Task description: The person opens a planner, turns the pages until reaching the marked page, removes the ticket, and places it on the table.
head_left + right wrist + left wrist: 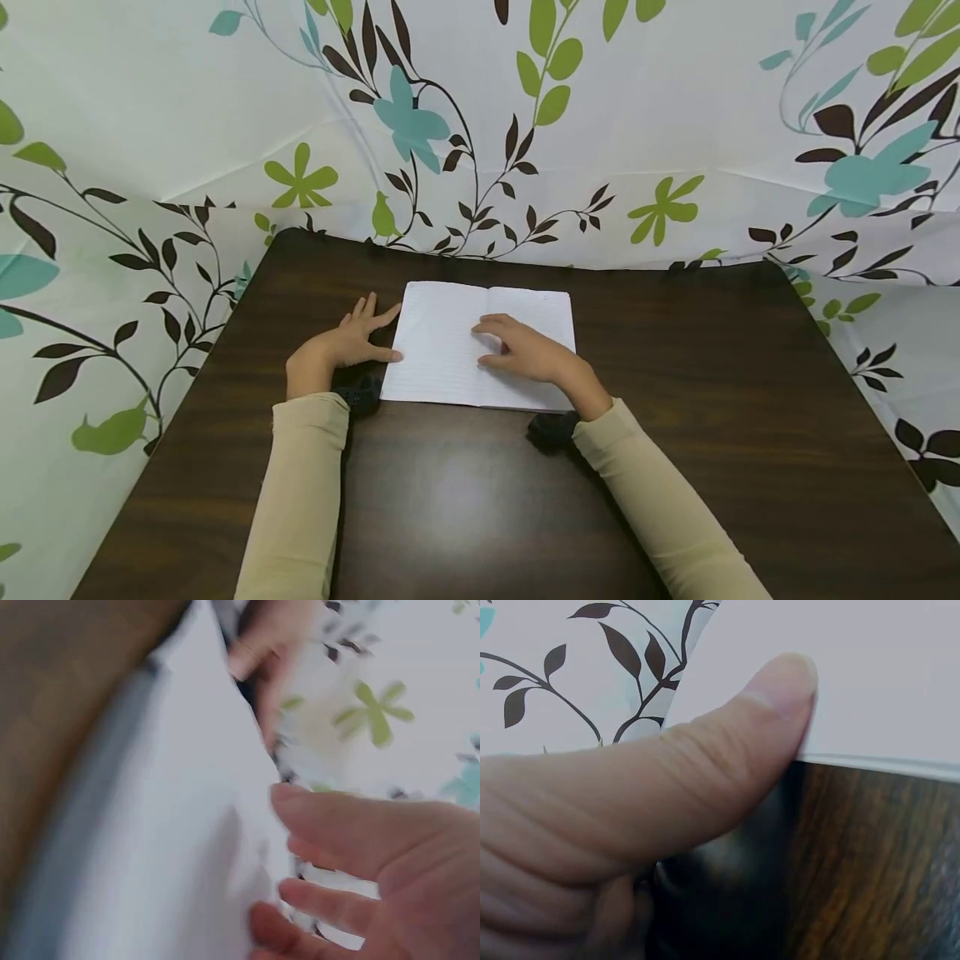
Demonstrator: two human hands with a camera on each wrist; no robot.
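Observation:
An open notebook (pixel 442 342) with lined white pages lies on the dark wooden table. My left hand (pixel 341 343) is at its left edge, fingers spread. In the left wrist view the left thumb (pixel 735 742) rests on the page near the edge. Over the right-hand page, close to the centre fold, is my right hand (pixel 536 350), its fingers slightly bent and nothing held between them. The right wrist view is blurred; there the right hand (pixel 360 877) is beside the white page (pixel 180 795), and whether its fingertips touch the paper I cannot tell.
The brown tabletop (pixel 712 417) extends to both sides and in front of the notebook. A white cloth with a leaf and flower print (pixel 465 200) hangs behind the table and at its sides. Black wrist devices (pixel 553 432) sit under both wrists.

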